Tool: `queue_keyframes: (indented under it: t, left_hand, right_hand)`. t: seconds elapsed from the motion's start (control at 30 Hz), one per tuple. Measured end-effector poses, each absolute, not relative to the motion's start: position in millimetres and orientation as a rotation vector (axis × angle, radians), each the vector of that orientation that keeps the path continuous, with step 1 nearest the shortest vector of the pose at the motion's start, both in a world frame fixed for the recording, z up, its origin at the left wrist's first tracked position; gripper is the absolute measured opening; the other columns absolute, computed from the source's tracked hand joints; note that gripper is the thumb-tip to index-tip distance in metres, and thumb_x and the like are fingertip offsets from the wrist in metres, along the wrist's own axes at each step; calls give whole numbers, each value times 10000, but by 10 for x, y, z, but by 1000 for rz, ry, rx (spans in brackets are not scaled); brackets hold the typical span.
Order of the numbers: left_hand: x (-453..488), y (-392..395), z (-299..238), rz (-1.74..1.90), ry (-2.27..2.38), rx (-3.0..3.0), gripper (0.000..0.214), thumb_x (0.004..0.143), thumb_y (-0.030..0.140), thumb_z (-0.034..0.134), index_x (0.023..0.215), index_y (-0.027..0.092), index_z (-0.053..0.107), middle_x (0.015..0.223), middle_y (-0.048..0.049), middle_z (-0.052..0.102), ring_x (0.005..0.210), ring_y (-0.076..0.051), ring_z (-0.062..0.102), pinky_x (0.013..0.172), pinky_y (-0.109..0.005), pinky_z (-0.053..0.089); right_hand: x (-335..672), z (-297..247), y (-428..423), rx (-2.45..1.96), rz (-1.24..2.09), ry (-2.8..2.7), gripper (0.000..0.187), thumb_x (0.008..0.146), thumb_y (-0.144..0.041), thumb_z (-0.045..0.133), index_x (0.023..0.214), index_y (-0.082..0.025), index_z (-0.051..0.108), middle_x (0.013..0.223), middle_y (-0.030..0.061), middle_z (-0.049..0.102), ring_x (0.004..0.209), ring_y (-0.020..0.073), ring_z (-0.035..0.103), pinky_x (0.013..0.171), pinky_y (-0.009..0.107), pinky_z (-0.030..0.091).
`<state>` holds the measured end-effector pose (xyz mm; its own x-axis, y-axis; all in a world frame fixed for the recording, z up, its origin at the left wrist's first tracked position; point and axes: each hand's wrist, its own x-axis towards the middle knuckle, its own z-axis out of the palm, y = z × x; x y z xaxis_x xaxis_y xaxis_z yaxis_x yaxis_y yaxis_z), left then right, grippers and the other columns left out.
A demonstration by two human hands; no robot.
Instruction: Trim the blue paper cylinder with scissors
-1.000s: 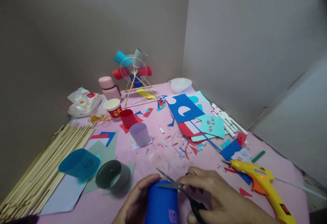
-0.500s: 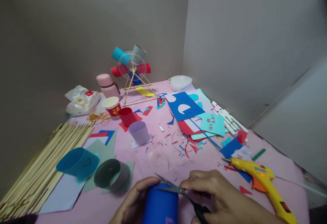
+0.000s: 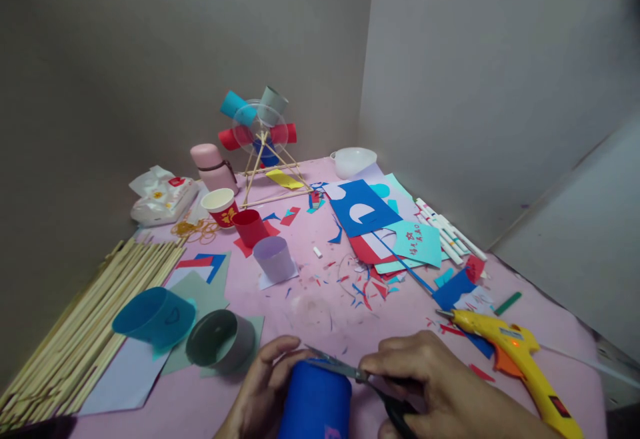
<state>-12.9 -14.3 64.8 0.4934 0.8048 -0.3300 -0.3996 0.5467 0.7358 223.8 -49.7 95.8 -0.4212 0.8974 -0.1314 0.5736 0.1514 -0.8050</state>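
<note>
At the bottom centre, my left hand is wrapped round a blue paper cylinder with a small pinkish mark low on its side. My right hand grips a pair of scissors with black handles. The scissor blades lie across the top rim of the cylinder, near my left fingertips. Left of my hands stand a grey-green paper cup and a teal paper cup with a heart drawn on it. Farther back are a lilac paper cup and a red paper cup.
A yellow glue gun with a lit orange light lies at the right. Wooden sticks line the left side. A stick-framed wheel stands at the back beside a pink flask. Paper scraps, blue card and markers cover the right.
The scissor blades have drawn closer together at the cylinder's rim. My left fingers have shifted slightly left and up, and the right hand has moved slightly right. The view has shifted a little.
</note>
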Motion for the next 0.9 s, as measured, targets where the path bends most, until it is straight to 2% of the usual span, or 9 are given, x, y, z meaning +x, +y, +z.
queue_keyframes:
  t: [0.13, 0.27, 0.33, 0.47, 0.63, 0.73, 0.83, 0.9]
  left_hand:
    - [-167, -100, 605, 753, 715, 616, 270, 723, 442, 706, 962, 369, 605, 901, 19, 749, 788, -251, 698, 785, -424, 513]
    - [-170, -96, 567, 753, 711, 560, 362, 677, 444, 750, 982, 355, 577, 858, 16, 753, 784, -245, 700, 756, -387, 520]
    - [-164, -103, 571, 758, 703, 556, 409, 649, 474, 764, 985, 342, 573, 863, 5, 759, 777, -243, 702, 730, -365, 526]
    - [-162, -119, 603, 772, 702, 559, 404, 640, 430, 787, 972, 334, 578, 862, 7, 766, 741, -224, 701, 705, -338, 530]
    - [-178, -129, 615, 764, 711, 595, 398, 650, 402, 788, 979, 331, 576, 881, 1, 763, 742, -215, 694, 726, -335, 524]
    - [-181, -125, 627, 753, 709, 633, 366, 685, 428, 751, 995, 332, 582, 911, -8, 754, 780, -225, 695, 739, -347, 527]
    - [-171, -120, 645, 752, 701, 653, 372, 679, 462, 738, 997, 322, 606, 928, -25, 750, 834, -260, 693, 754, -366, 541]
    - [-165, -123, 652, 760, 719, 671, 306, 715, 453, 701, 982, 324, 626, 937, -32, 751, 886, -285, 685, 791, -385, 545]
  right_hand:
    - [2259, 941, -515, -1375, 1147, -2054, 334, 577, -53, 808, 846, -224, 707, 686, -77, 520, 625, 114, 460, 566, 201, 299]
    - [2268, 963, -528, -1364, 1118, -2102, 201, 662, -178, 801, 839, -205, 708, 662, -67, 505, 614, 118, 463, 547, 199, 308]
    - [2265, 974, -528, -1396, 1103, -2119, 184, 670, -182, 796, 830, -194, 705, 666, -59, 520, 626, 122, 478, 552, 197, 320]
    - [2275, 934, -537, -1403, 1084, -2148, 178, 700, -225, 780, 861, -196, 709, 703, -34, 583, 642, 134, 514, 586, 200, 354]
    - [2322, 839, -570, -1415, 1033, -2130, 211, 741, -300, 749, 943, -257, 708, 749, -29, 617, 693, 151, 526, 656, 215, 387]
    - [2317, 852, -557, -1364, 1104, -2139, 152, 773, -276, 707, 918, -228, 700, 715, -39, 592, 650, 131, 507, 607, 199, 375]
    - [2285, 878, -509, -1286, 1203, -2049, 76, 771, -257, 693, 804, -189, 687, 598, -76, 460, 546, 98, 413, 514, 190, 328]
    - [2268, 882, -477, -1277, 1210, -1920, 88, 757, -270, 697, 775, -185, 680, 590, -75, 430, 546, 104, 400, 510, 199, 329]
